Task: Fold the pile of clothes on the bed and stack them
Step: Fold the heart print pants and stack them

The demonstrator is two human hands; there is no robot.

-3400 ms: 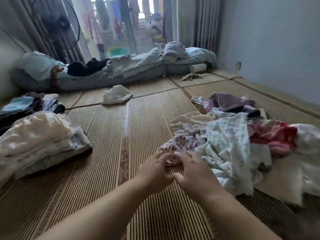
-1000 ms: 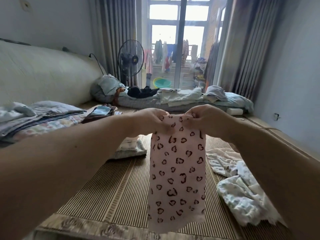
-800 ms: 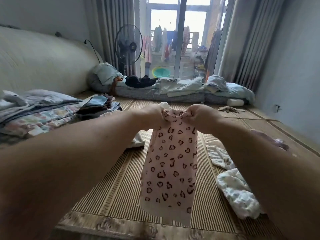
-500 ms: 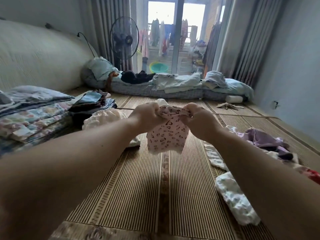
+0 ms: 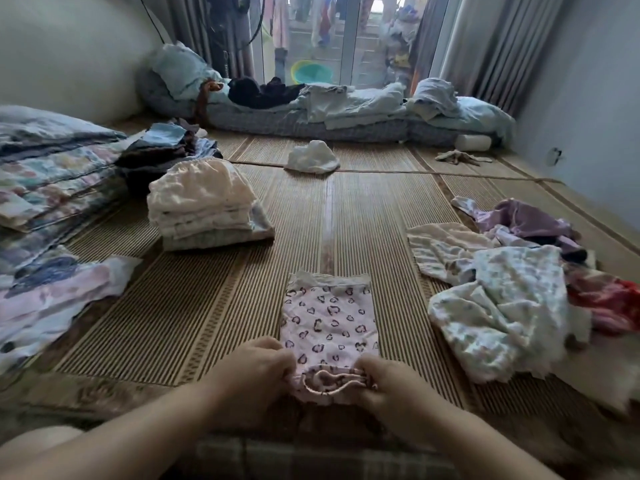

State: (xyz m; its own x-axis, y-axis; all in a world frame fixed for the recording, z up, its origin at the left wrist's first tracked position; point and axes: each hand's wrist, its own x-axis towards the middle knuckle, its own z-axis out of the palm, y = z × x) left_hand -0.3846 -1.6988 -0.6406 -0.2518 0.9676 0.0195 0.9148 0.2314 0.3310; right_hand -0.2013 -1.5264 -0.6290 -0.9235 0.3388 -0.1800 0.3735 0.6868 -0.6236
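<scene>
1. Head view looks down on a woven mat (image 5: 214,306), with both our forearms reaching in from 6 o'clock.
2. Our left hand (image 5: 256,372) pinches the near-left corner of a pink heart-print garment (image 5: 329,323), fingers curled tight on its bunched waistband.
3. Our right hand (image 5: 388,386) grips the near-right corner of that waistband in the same way; a drawstring loops between our two hands.
4. We see the garment lying flat on the mat, stretching from our hands toward 12 o'clock, its far hem ruffled.
5. At 10 o'clock from it, well apart, stands a stack of folded pale clothes (image 5: 204,206), with a darker folded stack (image 5: 162,147) just behind.
6. At 3 o'clock lies the unfolded pile (image 5: 502,306), white floral, purple and red pieces tangled together, near the garment but not touching it.
7. Toward 12 o'clock a lone white piece (image 5: 311,157) rests on the mat before a row of bedding (image 5: 346,109).
8. At 9 o'clock we see patterned quilts (image 5: 52,174) folded in layers.
</scene>
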